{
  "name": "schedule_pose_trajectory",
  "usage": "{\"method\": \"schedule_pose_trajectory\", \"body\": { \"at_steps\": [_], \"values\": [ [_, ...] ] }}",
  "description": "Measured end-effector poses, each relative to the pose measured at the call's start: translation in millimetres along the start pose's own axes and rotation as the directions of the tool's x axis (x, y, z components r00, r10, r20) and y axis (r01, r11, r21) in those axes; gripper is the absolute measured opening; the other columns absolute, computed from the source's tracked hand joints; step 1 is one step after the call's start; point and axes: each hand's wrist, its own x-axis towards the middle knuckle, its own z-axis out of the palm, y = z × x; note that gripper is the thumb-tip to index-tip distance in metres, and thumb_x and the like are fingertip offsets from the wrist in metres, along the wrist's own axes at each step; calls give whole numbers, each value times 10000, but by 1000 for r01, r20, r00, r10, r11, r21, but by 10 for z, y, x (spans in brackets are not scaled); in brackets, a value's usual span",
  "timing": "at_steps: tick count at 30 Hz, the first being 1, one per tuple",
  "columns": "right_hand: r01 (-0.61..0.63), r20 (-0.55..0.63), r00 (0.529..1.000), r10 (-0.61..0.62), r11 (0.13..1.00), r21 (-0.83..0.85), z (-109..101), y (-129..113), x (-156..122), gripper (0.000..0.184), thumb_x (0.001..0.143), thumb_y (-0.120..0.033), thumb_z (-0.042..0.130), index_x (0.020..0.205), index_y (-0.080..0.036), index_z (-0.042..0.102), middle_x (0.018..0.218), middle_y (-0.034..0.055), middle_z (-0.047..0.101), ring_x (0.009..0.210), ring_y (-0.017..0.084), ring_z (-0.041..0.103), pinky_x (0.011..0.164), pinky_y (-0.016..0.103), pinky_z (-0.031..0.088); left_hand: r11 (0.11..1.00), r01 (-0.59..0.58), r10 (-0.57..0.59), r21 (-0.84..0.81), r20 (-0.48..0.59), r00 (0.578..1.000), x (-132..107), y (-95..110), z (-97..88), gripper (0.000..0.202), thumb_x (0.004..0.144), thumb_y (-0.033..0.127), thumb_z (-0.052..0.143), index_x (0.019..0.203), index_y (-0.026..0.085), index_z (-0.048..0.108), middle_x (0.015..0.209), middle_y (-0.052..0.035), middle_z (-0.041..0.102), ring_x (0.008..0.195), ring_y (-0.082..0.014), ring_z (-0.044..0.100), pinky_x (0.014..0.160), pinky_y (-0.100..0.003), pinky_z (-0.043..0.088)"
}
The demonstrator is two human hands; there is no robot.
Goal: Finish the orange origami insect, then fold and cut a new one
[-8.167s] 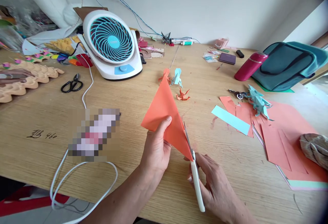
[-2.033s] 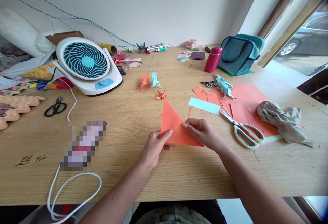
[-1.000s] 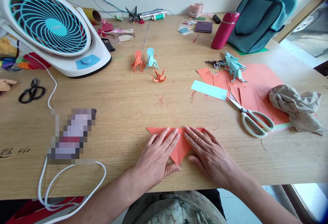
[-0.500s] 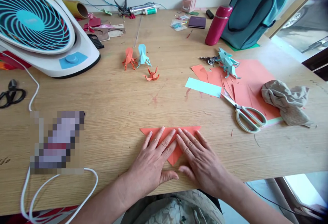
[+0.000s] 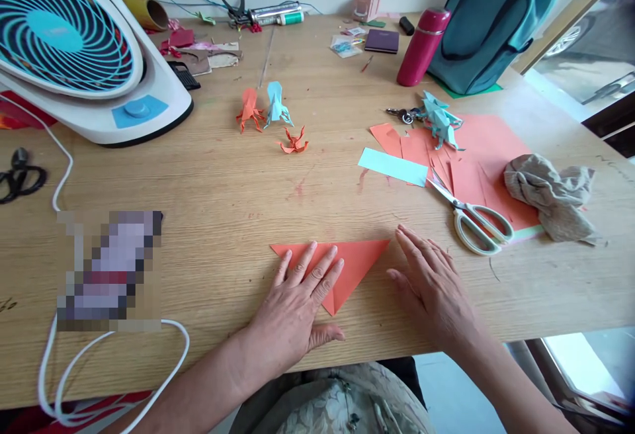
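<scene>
An orange paper folded into a triangle (image 5: 354, 260) lies flat near the table's front edge, its point toward me. My left hand (image 5: 297, 302) rests on its left half, fingers stretched out and spread. My right hand (image 5: 431, 282) lies flat on the wooden table (image 5: 223, 182) just right of the triangle, fingers extended, holding nothing. White-handled scissors (image 5: 471, 219) lie to the right of that hand.
A white and teal fan (image 5: 74, 57) stands at the back left, its white cable (image 5: 99, 368) looping over the front edge. Small origami figures (image 5: 268, 113) sit mid-table. Orange paper sheets (image 5: 476, 156), a crumpled cloth (image 5: 550, 196), a magenta flask (image 5: 421, 47) and a teal bag (image 5: 486, 24) fill the right.
The scissors were laid down and the triangle pressed flat on the table with both hands. Just now my right hand slid off the paper to the right; the left stays on it.
</scene>
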Motion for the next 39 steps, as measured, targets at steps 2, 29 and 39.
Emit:
{"method": "schedule_pose_trajectory", "body": {
  "at_steps": [2, 29, 39],
  "values": [
    [-24, 12, 1000, 23, 996, 87, -25, -43, 112, 491, 1028, -410, 424, 1488, -239, 410, 1402, 164, 563, 1233, 326, 576, 973, 497, 476, 1000, 10, -10, -13, 27, 1000, -1, 5, -11, 917, 892, 764, 353, 1576, 155, 302, 1651, -94, 298, 1501, -383, 209, 1195, -560, 130],
    [-371, 228, 918, 325, 500, 782, 22, -13, 458, 295, 849, -373, 727, 1094, -227, 651, 922, 36, 628, 815, 173, 593, 714, 302, 497, 978, -95, 66, -183, -161, 985, 239, -345, -209, 243, 991, 125, 483, 1170, 99, 643, 1107, -113, 662, 1000, -213, 606, 897, -369, 581],
    [-433, 282, 886, 368, 440, 786, 22, -109, 454, 303, 819, -440, 768, 986, -211, 664, 746, -5, 610, 661, 139, 568, 566, 255, 453, 979, -191, 166, -70, -267, 949, 238, -389, -124, 310, 907, 6, 564, 1207, 37, 635, 1158, -140, 672, 1058, -236, 598, 932, -380, 581]
  ]
}}
